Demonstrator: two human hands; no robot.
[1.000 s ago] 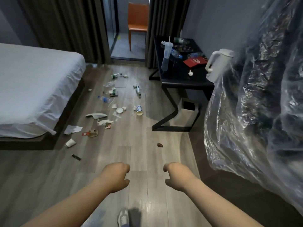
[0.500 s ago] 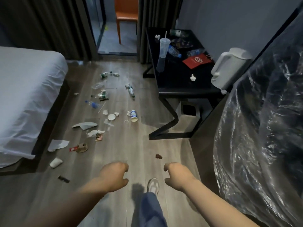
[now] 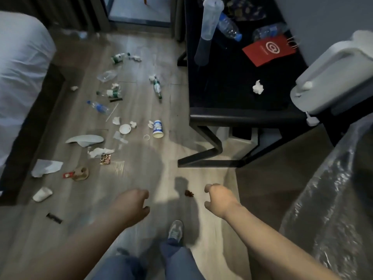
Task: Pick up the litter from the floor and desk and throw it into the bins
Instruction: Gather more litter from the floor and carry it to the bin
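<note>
Crumpled tissues, bottles and a toppled paper cup (image 3: 157, 129) litter the wooden floor (image 3: 141, 168); more sits on the black desk (image 3: 232, 93). Left hand (image 3: 132, 207) and right hand (image 3: 219, 199) hover, each grip loosely curled, empty.

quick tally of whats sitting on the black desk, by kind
Tall clear cup: 1
Plastic water bottles: 2
Red paper bag: 1
Crumpled tissue: 1
Dark patterned wrapper: 1
White kettle: 1
Total: 7
</note>
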